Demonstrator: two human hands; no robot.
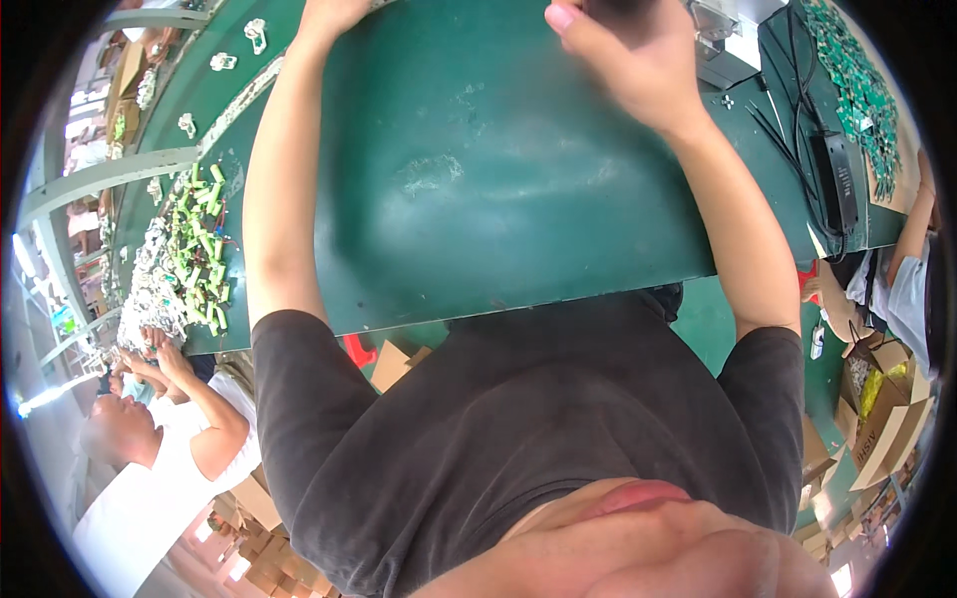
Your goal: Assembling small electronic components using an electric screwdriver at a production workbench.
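Over the far side of the green tabletop (pixel 449 239), my right hand (pixel 648 70) is closed around a dark object (pixel 620 6) with its thumb stretched along it. The picture's upper edge cuts that object off and it is blurred, so its kind does not show. My left hand (pixel 335 14) reaches to the far left of the tabletop, beside a pale raised rail (pixel 239 108). Its fingers lie beyond the upper edge, and whether they hold anything is hidden. Next to my right hand stands a silver-grey metal box (pixel 726 58).
Light-green cylindrical cells (pixel 204 249) and small white parts (pixel 155 284) lie heaped at left, near a co-worker's hands (pixel 164 351). A black power adapter (pixel 835 181) with cables and a pile of green circuit boards (pixel 855 95) lie at right. An open carton (pixel 887 409) stands below.
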